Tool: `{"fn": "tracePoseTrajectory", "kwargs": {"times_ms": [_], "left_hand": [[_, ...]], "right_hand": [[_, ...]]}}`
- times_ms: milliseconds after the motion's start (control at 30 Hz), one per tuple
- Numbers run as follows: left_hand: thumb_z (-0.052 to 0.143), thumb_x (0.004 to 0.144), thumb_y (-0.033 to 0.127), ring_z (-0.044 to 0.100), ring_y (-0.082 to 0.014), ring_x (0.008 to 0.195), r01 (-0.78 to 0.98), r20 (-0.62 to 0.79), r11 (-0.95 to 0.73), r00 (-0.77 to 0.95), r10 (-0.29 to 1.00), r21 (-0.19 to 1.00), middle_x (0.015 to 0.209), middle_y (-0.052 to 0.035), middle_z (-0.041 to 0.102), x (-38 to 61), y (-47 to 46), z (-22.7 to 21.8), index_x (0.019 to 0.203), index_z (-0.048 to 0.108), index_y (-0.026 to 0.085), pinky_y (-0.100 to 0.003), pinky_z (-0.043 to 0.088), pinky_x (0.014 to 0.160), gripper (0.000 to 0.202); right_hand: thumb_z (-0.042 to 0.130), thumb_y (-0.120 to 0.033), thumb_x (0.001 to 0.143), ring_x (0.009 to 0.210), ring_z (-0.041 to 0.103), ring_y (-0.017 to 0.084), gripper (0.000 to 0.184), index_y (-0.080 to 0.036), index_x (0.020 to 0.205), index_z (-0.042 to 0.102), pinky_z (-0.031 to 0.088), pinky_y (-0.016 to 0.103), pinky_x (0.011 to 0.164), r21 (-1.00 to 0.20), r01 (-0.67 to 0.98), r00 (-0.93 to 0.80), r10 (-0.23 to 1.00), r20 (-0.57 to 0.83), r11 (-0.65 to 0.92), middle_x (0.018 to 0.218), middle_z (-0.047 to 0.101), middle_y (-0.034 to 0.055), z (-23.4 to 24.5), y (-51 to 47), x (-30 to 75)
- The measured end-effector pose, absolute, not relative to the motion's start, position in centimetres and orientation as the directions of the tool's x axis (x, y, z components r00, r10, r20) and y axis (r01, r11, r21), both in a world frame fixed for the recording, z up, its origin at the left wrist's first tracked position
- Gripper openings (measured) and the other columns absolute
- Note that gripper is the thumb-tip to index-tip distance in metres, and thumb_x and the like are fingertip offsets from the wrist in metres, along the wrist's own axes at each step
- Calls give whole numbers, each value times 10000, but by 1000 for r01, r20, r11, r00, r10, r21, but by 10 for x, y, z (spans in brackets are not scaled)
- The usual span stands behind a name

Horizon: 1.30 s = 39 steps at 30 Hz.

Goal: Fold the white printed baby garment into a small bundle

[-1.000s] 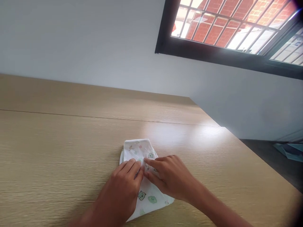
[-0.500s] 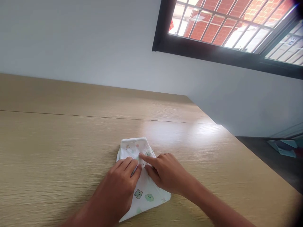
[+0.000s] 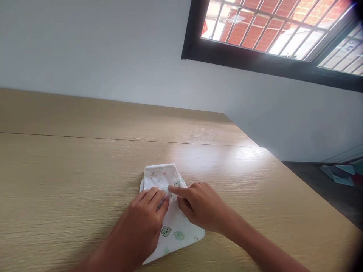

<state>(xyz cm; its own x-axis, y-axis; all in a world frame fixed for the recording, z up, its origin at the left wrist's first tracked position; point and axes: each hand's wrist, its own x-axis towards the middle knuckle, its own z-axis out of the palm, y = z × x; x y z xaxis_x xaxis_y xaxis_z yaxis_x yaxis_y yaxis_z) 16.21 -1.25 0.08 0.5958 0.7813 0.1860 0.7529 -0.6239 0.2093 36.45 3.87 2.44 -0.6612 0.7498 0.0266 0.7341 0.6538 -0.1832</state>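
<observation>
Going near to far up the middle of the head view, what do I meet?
Left hand → patterned cloth → bare wooden table with its seam → white wall → barred window, upper right.

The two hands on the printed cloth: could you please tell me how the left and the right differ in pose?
The left hand lies with its fingers bunched and curled down onto the folded cloth, while the right hand stretches its index finger out along the cloth. The left hand comes in from below and covers the cloth's left side; the right hand comes in from the lower right across its right side. Both rest on the cloth, fingertips meeting near its middle, on the wooden table.
</observation>
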Motion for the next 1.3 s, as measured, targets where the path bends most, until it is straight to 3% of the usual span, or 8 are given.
{"fn": "tracePoseTrajectory", "kwargs": {"times_ms": [133, 333, 500, 700, 900, 1033, 1200, 1300], "left_hand": [[445, 833, -1, 572, -305, 935, 750, 203, -627, 594, 779, 210, 1080, -185, 638, 163, -11, 0, 1233, 637, 47, -502, 537, 843, 447], [441, 852, 13, 573, -302, 952, 763, 179, -613, 587, 790, 204, 1106, -178, 634, 163, -11, 1, 1159, 670, 72, -502, 530, 867, 387], [435, 861, 8, 581, -300, 940, 759, 222, -623, 585, 780, 189, 1107, -181, 642, 163, -11, 0, 1192, 663, 69, -496, 539, 850, 406], [455, 845, 3, 586, -313, 944, 754, 222, -627, 589, 777, 195, 1081, -194, 648, 161, -12, 1, 1185, 669, 46, -503, 541, 835, 405], [450, 829, -4, 587, -310, 940, 760, 247, -615, 568, 785, 209, 1084, -190, 652, 162, -12, 1, 1168, 677, 55, -499, 543, 820, 412], [455, 825, 9, 586, -310, 934, 767, 235, -612, 570, 788, 192, 1077, -192, 649, 162, -11, 1, 1181, 672, 49, -501, 542, 821, 418], [445, 841, 18, 587, -306, 939, 776, 225, -598, 557, 799, 201, 1069, -178, 653, 163, -11, 1, 1175, 674, 61, -496, 540, 828, 407], [450, 839, 21, 587, -307, 940, 784, 212, -591, 555, 804, 190, 1067, -176, 653, 164, -11, 2, 1184, 671, 61, -499, 539, 831, 412]], "right_hand": [[461, -144, 919, 488, 289, 102, 272, -246, 971, 708, 187, 280, 533, -278, 679, -710, 704, -13, 680, 555, 520, -46, 32, 38, 366], [473, -165, 894, 504, 291, 119, 326, -237, 1141, 673, 178, 293, 539, -194, 723, -674, 738, 13, 664, 592, 556, -23, 31, 36, 363], [493, -113, 843, 494, 237, 113, 288, -261, 945, 718, 199, 269, 530, -281, 673, -726, 684, -75, 684, 547, 487, -51, 43, 35, 364], [475, -166, 893, 502, 276, 125, 342, -264, 1166, 657, 174, 285, 540, -188, 731, -668, 744, 0, 656, 594, 542, -27, 36, 34, 363], [495, -130, 854, 504, 235, 120, 241, -245, 855, 706, 187, 268, 531, -260, 686, -713, 700, -53, 679, 544, 476, -39, 42, 34, 364], [495, -138, 874, 500, 267, 116, 350, -270, 1142, 675, 176, 273, 532, -221, 717, -679, 734, -10, 660, 567, 506, -43, 41, 36, 366], [489, -153, 888, 494, 251, 112, 231, -242, 878, 703, 185, 273, 529, -200, 691, -715, 698, -47, 694, 553, 500, -39, 40, 34, 366], [494, -182, 906, 488, 312, 113, 261, -265, 1078, 672, 167, 276, 526, -149, 734, -673, 740, -21, 663, 583, 548, -35, 40, 33, 365]]}}
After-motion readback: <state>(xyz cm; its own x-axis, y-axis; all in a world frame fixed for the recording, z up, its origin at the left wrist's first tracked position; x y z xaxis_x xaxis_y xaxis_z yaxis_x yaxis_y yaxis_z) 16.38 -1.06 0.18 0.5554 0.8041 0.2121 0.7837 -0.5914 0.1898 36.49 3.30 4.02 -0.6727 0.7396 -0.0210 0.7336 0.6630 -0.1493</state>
